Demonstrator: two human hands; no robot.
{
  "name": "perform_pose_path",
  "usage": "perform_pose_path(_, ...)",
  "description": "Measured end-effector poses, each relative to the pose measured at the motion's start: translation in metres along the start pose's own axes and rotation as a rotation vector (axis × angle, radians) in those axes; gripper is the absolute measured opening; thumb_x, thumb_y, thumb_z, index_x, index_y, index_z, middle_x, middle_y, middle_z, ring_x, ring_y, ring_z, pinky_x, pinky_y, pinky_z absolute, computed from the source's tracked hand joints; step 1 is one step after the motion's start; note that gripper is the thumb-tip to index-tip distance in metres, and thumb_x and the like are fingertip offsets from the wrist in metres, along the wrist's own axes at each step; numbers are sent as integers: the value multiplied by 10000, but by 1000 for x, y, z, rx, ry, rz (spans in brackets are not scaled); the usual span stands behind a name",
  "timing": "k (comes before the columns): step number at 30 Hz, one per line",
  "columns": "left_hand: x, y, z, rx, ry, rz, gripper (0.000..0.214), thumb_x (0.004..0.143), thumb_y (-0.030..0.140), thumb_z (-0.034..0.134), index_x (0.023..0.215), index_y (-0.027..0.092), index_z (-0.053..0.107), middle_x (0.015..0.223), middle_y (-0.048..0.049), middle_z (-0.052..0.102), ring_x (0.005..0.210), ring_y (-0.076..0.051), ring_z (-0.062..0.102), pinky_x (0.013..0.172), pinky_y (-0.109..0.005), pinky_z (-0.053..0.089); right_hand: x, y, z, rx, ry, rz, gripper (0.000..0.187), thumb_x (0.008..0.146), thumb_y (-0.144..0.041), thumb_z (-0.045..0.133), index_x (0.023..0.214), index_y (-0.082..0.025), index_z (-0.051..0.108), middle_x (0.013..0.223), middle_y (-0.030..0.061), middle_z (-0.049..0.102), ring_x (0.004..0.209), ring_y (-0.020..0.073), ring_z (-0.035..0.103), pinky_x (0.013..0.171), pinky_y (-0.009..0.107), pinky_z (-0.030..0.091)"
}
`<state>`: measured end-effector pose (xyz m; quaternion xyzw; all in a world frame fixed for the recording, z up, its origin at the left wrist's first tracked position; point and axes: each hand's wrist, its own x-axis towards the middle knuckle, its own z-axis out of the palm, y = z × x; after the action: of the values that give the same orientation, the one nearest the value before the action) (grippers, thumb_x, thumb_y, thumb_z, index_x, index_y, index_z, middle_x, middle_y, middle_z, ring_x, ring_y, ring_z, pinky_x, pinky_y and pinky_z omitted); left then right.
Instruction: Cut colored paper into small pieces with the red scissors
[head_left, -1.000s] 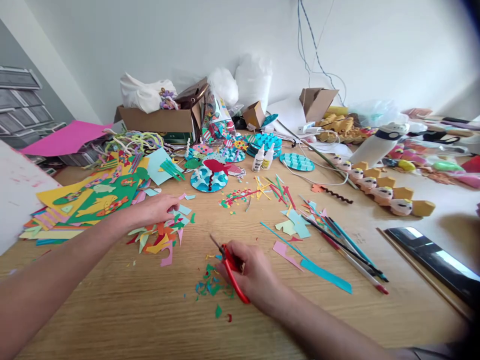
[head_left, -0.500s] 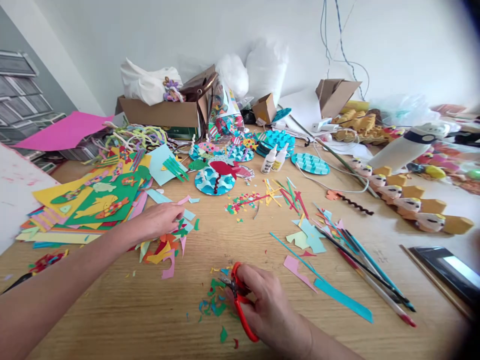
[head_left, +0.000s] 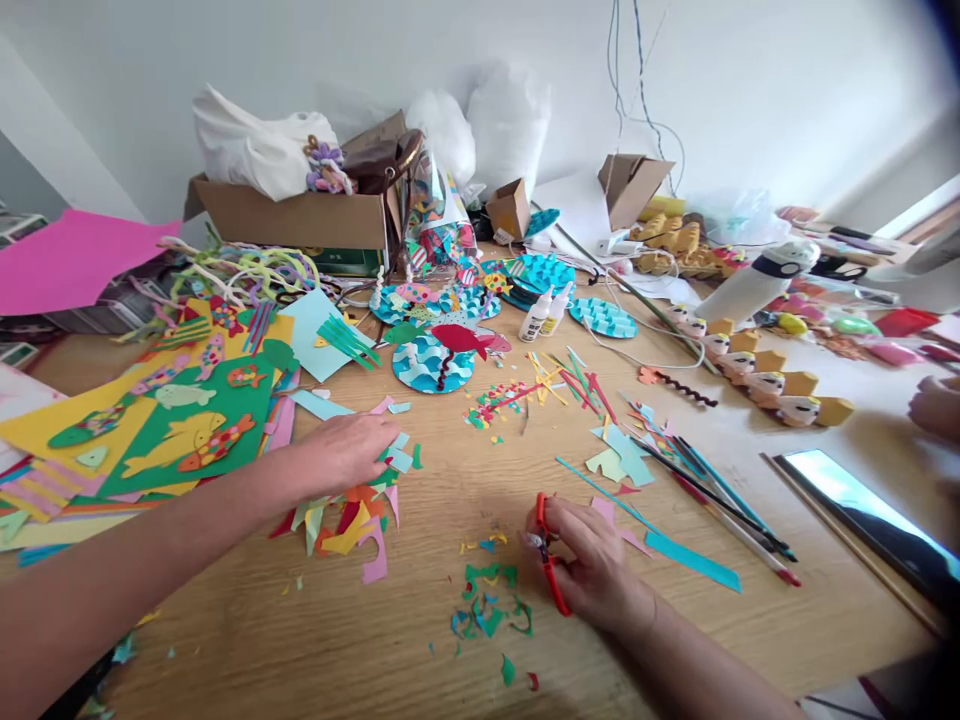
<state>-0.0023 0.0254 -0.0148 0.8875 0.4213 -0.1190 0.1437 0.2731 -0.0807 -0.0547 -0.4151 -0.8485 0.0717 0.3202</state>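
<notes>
My right hand [head_left: 596, 560] is closed round a pair of red-handled scissors [head_left: 550, 560] low over the wooden table [head_left: 465, 470]. Just left of it lies a scatter of tiny green and blue paper clippings [head_left: 487, 605]. My left hand [head_left: 351, 450] rests palm down, fingers curled, on a heap of coloured paper scraps [head_left: 349, 510]; whether it grips a scrap is hidden. A long teal paper strip [head_left: 690, 560] lies right of my right hand.
Stacked coloured sheets with fish cut-outs [head_left: 172, 425] lie at left. A blue wave disc with a red fish [head_left: 439, 355], glue bottles [head_left: 544, 315] and cardboard boxes [head_left: 292, 215] stand behind. Pencils [head_left: 720, 495], wooden figures [head_left: 757, 380] and a dark tablet [head_left: 870, 520] are at right. Another person's hand [head_left: 937, 405] shows at the right edge.
My right hand has carried the scissors to the right, away from the small clippings. My left hand has stayed on the scrap heap. The view has shifted, and another person's hand has appeared at the right edge.
</notes>
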Motion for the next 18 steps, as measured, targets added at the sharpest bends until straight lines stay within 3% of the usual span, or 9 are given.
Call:
perform_pose_path(11,8,-8,-6,-122,-43,60,87,693,126,456,700,208,485,671,5,545,616,-158,541,501,-228,316,9,-1,1,-54,42,0,174,647,-52,390,660,-223,362,534,-17,460,476,116,394,464,216,287)
perform_pose_path(18,0,-3,-31,-202,62,-3,90,709,185,439,750,192,519,649,17,522,603,-142,498,534,-221,318,8,0,4,8,64,2,138,693,-84,400,650,-212,371,549,-20,448,486,104,364,466,206,275)
